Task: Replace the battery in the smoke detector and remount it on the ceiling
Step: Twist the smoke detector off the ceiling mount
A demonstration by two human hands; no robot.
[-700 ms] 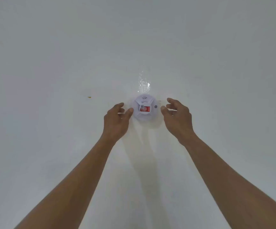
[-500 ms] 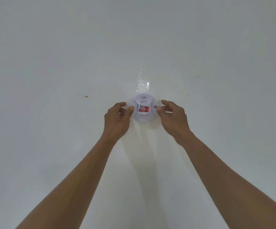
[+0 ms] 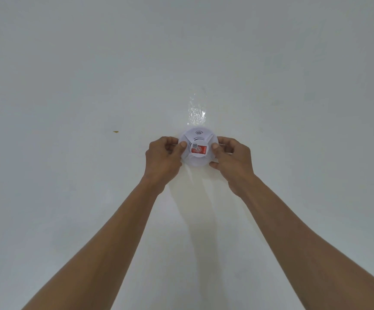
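Both your hands are up on the smoke detector (image 3: 198, 150), which sits flat against the ceiling (image 3: 69, 86).

Your left hand (image 3: 162, 158) has its grip wrapped on the detector's left rim: thumb tip pressed on the front face near the edge, fingers curled behind the rim. Your right hand (image 3: 233, 161) mirrors it on the right rim: thumb on the face, one fingertip hooked under the lower right edge, remaining fingers curled back. Both grips are closed on the housing, not wide open.

Detector: round, white, smooth moulded plastic, shallow dome with raised ribs running out from the centre to the rim. Curved vent slots on the face, and a small arc-shaped signal mark near the top edge. A red rectangular label (image 3: 199, 150) sits across the centre, with a small grey patch at its left end; the print is too small to read.

Ceiling: flat, matte white paint, evenly lit, faintly yellowish around the detector. Just above the detector is a strip of clear, crinkled, glossy film (image 3: 196, 108), looks like tape, stuck to the paint and touching or nearly touching the housing's top edge. Well to the left there's a tiny yellowish speck (image 3: 115, 132) on the paint.

Both forearms are bare. Soft shadows fall on the ceiling below the detector.
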